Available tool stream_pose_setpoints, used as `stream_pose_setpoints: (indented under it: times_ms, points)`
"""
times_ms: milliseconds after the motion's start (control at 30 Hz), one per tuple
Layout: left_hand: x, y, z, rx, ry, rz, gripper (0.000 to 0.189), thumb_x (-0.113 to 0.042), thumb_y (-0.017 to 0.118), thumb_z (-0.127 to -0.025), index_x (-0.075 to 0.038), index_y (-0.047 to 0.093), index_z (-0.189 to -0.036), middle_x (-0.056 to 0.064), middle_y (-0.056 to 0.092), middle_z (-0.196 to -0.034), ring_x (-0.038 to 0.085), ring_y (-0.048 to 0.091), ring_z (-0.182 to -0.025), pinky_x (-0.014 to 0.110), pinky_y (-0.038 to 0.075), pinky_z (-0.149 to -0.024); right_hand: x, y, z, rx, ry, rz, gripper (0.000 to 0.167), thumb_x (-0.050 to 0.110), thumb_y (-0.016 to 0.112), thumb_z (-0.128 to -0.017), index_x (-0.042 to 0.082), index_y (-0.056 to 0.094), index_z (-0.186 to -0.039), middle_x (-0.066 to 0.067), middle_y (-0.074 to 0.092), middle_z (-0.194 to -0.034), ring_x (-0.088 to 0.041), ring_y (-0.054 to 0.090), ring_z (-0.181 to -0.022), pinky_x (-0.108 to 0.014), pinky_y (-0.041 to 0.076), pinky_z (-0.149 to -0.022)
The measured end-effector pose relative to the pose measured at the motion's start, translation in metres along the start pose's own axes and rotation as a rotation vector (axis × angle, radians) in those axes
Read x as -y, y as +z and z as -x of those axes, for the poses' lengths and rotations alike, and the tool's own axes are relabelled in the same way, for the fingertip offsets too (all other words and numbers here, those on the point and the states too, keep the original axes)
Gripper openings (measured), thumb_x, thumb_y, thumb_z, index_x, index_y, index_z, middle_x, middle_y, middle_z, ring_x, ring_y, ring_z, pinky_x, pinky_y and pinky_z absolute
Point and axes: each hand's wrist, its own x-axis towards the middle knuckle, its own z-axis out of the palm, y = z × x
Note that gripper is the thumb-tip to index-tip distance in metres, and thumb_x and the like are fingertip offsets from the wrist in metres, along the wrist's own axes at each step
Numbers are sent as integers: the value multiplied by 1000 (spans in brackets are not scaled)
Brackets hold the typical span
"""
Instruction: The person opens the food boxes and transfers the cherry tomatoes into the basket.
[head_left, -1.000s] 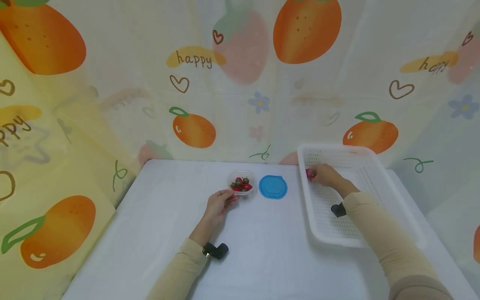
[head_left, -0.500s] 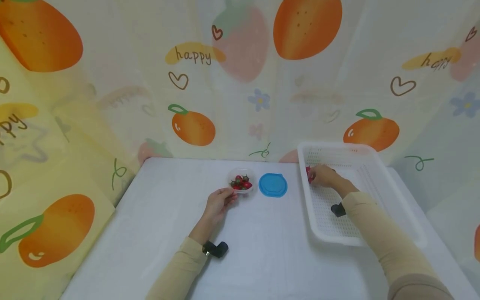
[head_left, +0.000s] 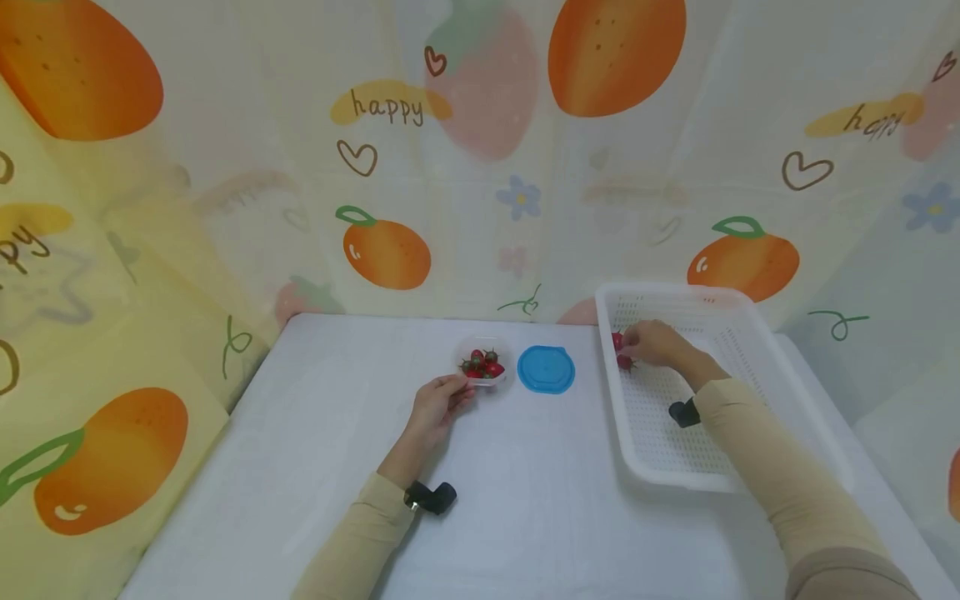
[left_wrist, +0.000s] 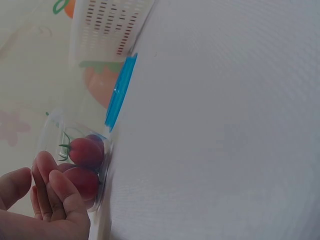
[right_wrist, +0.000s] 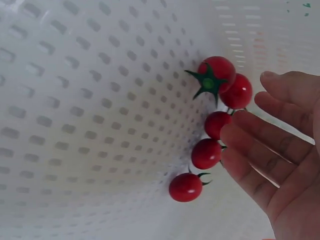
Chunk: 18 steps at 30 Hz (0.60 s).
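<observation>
Cream cloth [head_left: 465, 242], printed with oranges, hearts and the word "happy", spans the background from left edge to right; before it lies the white counter [head_left: 517, 500]. At left, a beige sleeve [head_left: 352, 542] rises from the lower edge, with a black device [head_left: 433, 498] at the wrist. The left hand [head_left: 437, 408], fingers bent, pinches the near left rim of the tub [head_left: 482, 342]. The tub, clear-walled, stands upright on the counter and contains several red tomatoes [head_left: 495, 369] with green stalks; their exact number cannot be told. Just to the right of the tub, the round blue lid [head_left: 546, 370] lies flat on the counter, apart from both tub and basket [head_left: 648, 437]. The basket, farther right, is white, rectangular and perforated. Inside it, along its left wall, lie the loose tomatoes [right_wrist: 206, 154]; the right wrist view shows five in a rough line, the upper two overlapping. The right hand [head_left: 656, 343], beside them within the basket, is released: its fingers extend toward the fruit, the thumb held apart. Two or more fingertips lie at the middle tomatoes; whether they touch cannot be told. A second beige sleeve [head_left: 772, 467] runs from this hand to the lower edge.
</observation>
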Motion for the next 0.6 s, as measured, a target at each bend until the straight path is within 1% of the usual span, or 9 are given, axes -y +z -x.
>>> stream_pose_setpoints:
  times_ms: [167,333,400,600]
  points:
    - [-2,0,0,6,-4,-2,33,-17,60,-97,1,55,-124,5,69,-99,12,68,-85,23,58,-82,7,-12,1,-61,3,2,27,18,61,-93,1,67,-113,-18,68,-107,-31,62,-94,-53,53,-94]
    - [-4,0,0,4,9,-9,33,-18,60,-97,0,56,-123,6,69,-100,12,68,-86,23,58,-84,21,-23,1,-123,-10,-21,29,19,58,-95,0,65,-116,-19,67,-109,-29,62,-91,-49,55,-91]
    - [-4,0,0,2,4,-7,33,-18,61,-97,0,56,-123,6,69,-100,12,68,-85,24,58,-84,29,-25,3,-132,-14,-29,31,20,58,-96,1,63,-119,-19,66,-112,-29,62,-91,-49,56,-89]
    - [0,-2,-1,14,-9,3,32,-17,60,-97,0,55,-124,5,69,-98,12,68,-85,24,58,-85,54,-32,1,-129,-15,-39,35,23,55,-98,3,59,-127,-19,63,-121,-32,61,-104,-51,52,-98]
